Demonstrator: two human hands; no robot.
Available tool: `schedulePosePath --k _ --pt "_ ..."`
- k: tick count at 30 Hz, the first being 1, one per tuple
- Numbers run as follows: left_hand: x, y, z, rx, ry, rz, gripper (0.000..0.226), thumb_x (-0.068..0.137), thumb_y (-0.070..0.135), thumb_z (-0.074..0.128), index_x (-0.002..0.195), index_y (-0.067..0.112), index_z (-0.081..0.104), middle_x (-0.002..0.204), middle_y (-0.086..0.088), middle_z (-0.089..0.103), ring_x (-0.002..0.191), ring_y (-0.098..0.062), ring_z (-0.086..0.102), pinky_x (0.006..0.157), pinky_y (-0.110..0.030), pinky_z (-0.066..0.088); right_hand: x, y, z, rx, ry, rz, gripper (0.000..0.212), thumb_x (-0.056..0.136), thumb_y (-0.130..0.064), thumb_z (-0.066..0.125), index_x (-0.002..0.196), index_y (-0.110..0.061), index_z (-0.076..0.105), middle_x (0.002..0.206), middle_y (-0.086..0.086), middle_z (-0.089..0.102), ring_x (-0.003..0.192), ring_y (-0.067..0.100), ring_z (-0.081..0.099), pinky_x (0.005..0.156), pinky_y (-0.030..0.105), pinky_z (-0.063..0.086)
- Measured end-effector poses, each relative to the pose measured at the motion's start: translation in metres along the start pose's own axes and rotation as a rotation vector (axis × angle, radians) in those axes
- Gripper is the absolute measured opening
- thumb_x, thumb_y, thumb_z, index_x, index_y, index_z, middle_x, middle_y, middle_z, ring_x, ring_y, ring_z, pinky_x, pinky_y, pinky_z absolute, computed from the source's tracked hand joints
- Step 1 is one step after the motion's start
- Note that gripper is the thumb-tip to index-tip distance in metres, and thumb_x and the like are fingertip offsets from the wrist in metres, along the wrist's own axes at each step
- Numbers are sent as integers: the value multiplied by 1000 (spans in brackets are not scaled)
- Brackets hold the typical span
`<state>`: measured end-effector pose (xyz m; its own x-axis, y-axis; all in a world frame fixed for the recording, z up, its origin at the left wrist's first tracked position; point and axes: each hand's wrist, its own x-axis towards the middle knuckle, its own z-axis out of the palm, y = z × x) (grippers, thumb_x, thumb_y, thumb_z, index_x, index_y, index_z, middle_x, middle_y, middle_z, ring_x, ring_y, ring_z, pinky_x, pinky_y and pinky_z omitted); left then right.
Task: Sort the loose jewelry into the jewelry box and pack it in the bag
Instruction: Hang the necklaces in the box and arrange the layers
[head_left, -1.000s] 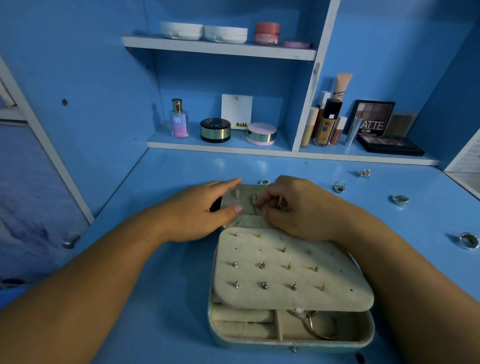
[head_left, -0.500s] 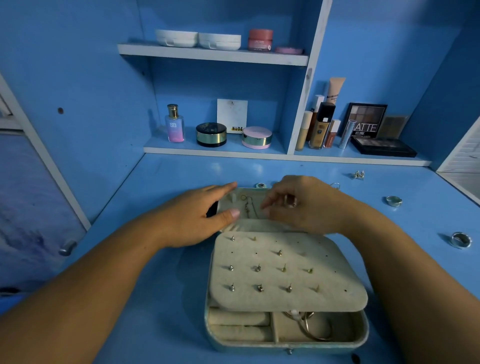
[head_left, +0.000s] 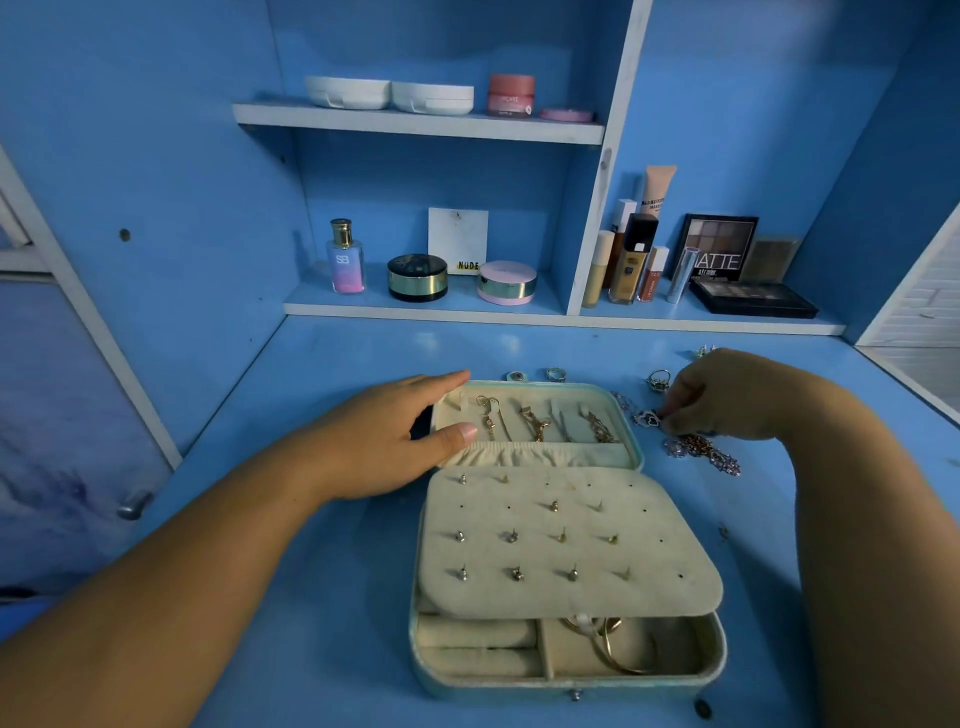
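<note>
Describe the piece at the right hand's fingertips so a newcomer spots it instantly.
On the blue desk sits an open jewelry box; just right of its raised lid, the right hand pinches a small pendant. It is heart-shaped with a dark centre and sparkly rim, unlike the tangled chains nearer the camera.

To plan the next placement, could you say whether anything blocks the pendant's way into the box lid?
Nothing visible does: the right hand pinches the pendant just right of the open lid, which the left hand holds.
</note>
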<state>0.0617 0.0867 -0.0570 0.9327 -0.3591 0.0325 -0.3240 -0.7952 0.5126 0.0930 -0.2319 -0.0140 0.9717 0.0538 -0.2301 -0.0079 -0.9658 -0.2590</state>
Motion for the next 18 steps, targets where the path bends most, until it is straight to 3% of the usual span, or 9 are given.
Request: schedulePosePath --k 4,7,11,15,18 --pt "0 0 1 -5 4 -1 64 91 55 51 150 41 28 153 23 31 140 3 29 112 -20 27 1 -1 2 -57 -2 -7 12 86 -30 67 78 -22 70 82 3 68 71 15 58 75 34 48" --pt "1 -2 0 -6 9 4 64 91 56 51 150 41 29 153 22 32 140 3 29 113 -23 28 0 2 -1 -79 -7 8 25 92 -31 59 85 -11 71 83 10 69 68 18 56 73 35 48" --pt "1 -2 1 -6 12 4 64 91 56 51 149 41 29 153 22 33 139 2 30 113 -25 30 -1 6 -4 -11 -19 24 26 89 -22 59 78 0 69 73 13 69 60 17 51 64 31 45" --pt "1 -3 1 -12 9 5 65 90 57 51 149 42 29 153 22 32 140 3 29 113 -23 28 -3 7 -8 64 113 30 9 86 -18 62 81 -12 68 78 8 67 67 18 56 71 36 51" --pt "1 -3 1 -17 5 2 65 89 59 50 149 43 28 153 23 31 140 2 29 114 -25 29 -6 8 -10 71 28 54 11 85 -25 67 82 -15 70 76 4 68 65 15 56 69 31 48"
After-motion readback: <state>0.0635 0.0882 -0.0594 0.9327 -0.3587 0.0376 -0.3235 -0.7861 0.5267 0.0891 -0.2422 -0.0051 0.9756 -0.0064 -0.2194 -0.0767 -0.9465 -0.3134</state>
